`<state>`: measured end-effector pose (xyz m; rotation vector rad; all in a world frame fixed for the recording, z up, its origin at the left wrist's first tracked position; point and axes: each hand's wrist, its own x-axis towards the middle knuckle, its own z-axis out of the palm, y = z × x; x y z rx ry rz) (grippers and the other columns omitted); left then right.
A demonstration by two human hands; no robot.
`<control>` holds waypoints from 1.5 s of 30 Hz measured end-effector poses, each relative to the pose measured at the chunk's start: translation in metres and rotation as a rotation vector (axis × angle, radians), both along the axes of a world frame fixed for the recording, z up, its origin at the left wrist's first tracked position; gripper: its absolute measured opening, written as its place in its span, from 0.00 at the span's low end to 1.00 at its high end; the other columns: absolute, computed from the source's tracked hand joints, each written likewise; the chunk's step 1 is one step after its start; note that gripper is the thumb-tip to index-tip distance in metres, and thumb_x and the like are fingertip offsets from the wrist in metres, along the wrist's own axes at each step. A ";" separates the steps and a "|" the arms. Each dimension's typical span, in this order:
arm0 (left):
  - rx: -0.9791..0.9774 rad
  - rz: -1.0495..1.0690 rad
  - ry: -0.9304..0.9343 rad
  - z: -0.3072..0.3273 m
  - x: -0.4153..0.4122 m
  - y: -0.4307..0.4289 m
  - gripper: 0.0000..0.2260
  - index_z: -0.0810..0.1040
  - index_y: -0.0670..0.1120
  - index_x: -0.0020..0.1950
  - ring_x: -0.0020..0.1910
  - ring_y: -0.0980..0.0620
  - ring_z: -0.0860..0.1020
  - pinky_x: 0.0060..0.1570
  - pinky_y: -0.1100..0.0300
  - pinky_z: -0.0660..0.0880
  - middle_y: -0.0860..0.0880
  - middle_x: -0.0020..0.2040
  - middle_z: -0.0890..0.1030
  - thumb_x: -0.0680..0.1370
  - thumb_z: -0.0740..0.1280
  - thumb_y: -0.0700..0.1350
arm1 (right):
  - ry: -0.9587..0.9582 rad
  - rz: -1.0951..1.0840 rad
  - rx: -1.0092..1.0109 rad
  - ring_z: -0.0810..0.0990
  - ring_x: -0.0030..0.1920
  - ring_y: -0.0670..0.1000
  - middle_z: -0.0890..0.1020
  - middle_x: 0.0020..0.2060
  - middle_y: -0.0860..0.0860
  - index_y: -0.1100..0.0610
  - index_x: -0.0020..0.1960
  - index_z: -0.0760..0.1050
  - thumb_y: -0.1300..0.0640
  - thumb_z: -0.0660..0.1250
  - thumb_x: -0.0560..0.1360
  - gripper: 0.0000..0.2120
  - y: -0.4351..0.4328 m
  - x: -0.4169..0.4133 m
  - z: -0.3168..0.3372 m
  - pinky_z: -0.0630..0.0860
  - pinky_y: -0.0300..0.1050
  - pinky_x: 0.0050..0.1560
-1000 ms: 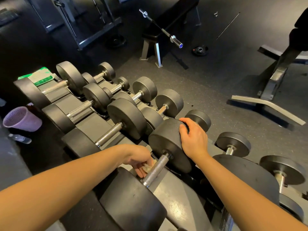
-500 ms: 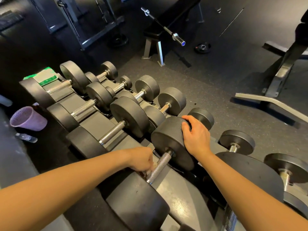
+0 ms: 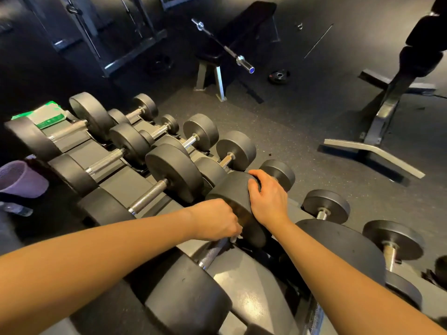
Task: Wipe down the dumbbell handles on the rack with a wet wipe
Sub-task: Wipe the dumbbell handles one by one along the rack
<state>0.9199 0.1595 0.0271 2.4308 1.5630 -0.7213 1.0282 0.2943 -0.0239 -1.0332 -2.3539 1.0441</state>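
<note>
Rack (image 3: 244, 293): grey sheet-metal trays, two rows. Near row holds 5 big dumbbells, far row 7 smaller ones, all with round matte black heads and knurled steel handles. Left hand (image 3: 215, 220) is clenched round the handle (image 3: 212, 252) of the fourth big dumbbell (image 3: 186, 301) from the left, at the handle's far end, hard against the far head (image 3: 229, 192). A white scrap of wipe (image 3: 235, 238) pokes out under the fingers. Right hand (image 3: 267, 197) clasps that head's top rim, thumb on the near face, fingers wrapped over the top. 1 green-and-white wipe pack (image 3: 48, 117) lies flat at the rack's far left end. 1 purple tapered bin (image 3: 21, 178) and 1 clear bottle (image 3: 17, 209) sit left of the rack. Beyond, on the speckled floor (image 3: 290, 122): 1 black padded bench (image 3: 242, 27), 1 barbell (image 3: 225, 47), 1 round weight plate (image 3: 279, 74).
</note>
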 end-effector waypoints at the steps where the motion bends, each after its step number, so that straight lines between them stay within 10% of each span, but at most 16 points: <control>1: -0.053 0.047 -0.016 0.001 0.004 0.004 0.09 0.80 0.47 0.61 0.47 0.46 0.82 0.40 0.56 0.69 0.47 0.49 0.83 0.83 0.63 0.45 | -0.002 -0.003 -0.001 0.79 0.56 0.49 0.82 0.57 0.46 0.48 0.65 0.76 0.49 0.57 0.83 0.14 0.001 0.000 -0.001 0.71 0.46 0.50; 9: -0.477 0.382 -0.315 0.017 0.010 -0.024 0.12 0.86 0.49 0.58 0.48 0.51 0.81 0.57 0.53 0.78 0.49 0.52 0.85 0.80 0.64 0.44 | 0.017 -0.001 -0.001 0.78 0.55 0.50 0.82 0.56 0.47 0.49 0.64 0.77 0.50 0.58 0.83 0.13 -0.001 0.001 0.000 0.67 0.44 0.48; 16: -0.128 0.464 -0.376 -0.004 0.000 -0.007 0.15 0.80 0.51 0.69 0.60 0.51 0.80 0.60 0.58 0.74 0.51 0.62 0.83 0.84 0.61 0.44 | 0.018 0.003 0.000 0.79 0.55 0.50 0.83 0.56 0.47 0.48 0.64 0.76 0.50 0.58 0.83 0.13 -0.001 -0.001 -0.001 0.71 0.46 0.49; 26: -0.789 0.886 -0.552 0.009 -0.007 -0.037 0.14 0.87 0.47 0.57 0.54 0.55 0.78 0.63 0.56 0.75 0.48 0.63 0.82 0.79 0.65 0.36 | 0.001 0.020 -0.005 0.79 0.57 0.51 0.82 0.58 0.47 0.48 0.66 0.76 0.49 0.56 0.83 0.15 -0.002 0.001 0.004 0.73 0.49 0.52; 29: -0.605 0.973 -0.702 0.004 -0.012 -0.041 0.10 0.88 0.47 0.53 0.47 0.59 0.83 0.52 0.62 0.78 0.57 0.49 0.86 0.79 0.68 0.39 | -0.005 0.018 0.007 0.78 0.58 0.52 0.82 0.58 0.47 0.49 0.66 0.75 0.49 0.56 0.84 0.15 -0.003 0.001 0.007 0.71 0.48 0.51; 33: -0.352 1.042 -0.802 -0.001 -0.003 -0.039 0.09 0.87 0.48 0.57 0.58 0.54 0.82 0.64 0.57 0.77 0.52 0.58 0.85 0.81 0.68 0.42 | -0.029 0.035 0.021 0.78 0.60 0.52 0.81 0.60 0.47 0.48 0.67 0.74 0.48 0.55 0.84 0.16 -0.006 0.001 0.010 0.74 0.50 0.55; 36: -0.258 1.048 -0.724 0.001 0.003 -0.037 0.14 0.86 0.49 0.59 0.49 0.59 0.80 0.54 0.65 0.77 0.54 0.58 0.84 0.82 0.63 0.38 | -0.083 0.037 -0.006 0.77 0.62 0.55 0.80 0.62 0.51 0.52 0.70 0.73 0.49 0.54 0.85 0.18 -0.007 0.001 0.012 0.75 0.54 0.59; 41: -0.026 1.122 -0.622 0.025 0.002 -0.043 0.13 0.82 0.50 0.52 0.39 0.57 0.78 0.44 0.59 0.74 0.51 0.40 0.83 0.81 0.59 0.38 | -0.013 0.193 0.382 0.75 0.65 0.56 0.78 0.63 0.53 0.56 0.66 0.77 0.60 0.66 0.79 0.16 -0.035 0.012 0.032 0.73 0.54 0.64; 45: 0.028 1.162 -0.740 0.052 -0.015 -0.058 0.13 0.80 0.54 0.45 0.38 0.58 0.79 0.44 0.58 0.76 0.53 0.37 0.82 0.78 0.60 0.38 | 0.075 0.372 0.214 0.79 0.56 0.48 0.81 0.56 0.47 0.52 0.63 0.80 0.55 0.65 0.80 0.13 -0.069 0.011 0.053 0.76 0.46 0.58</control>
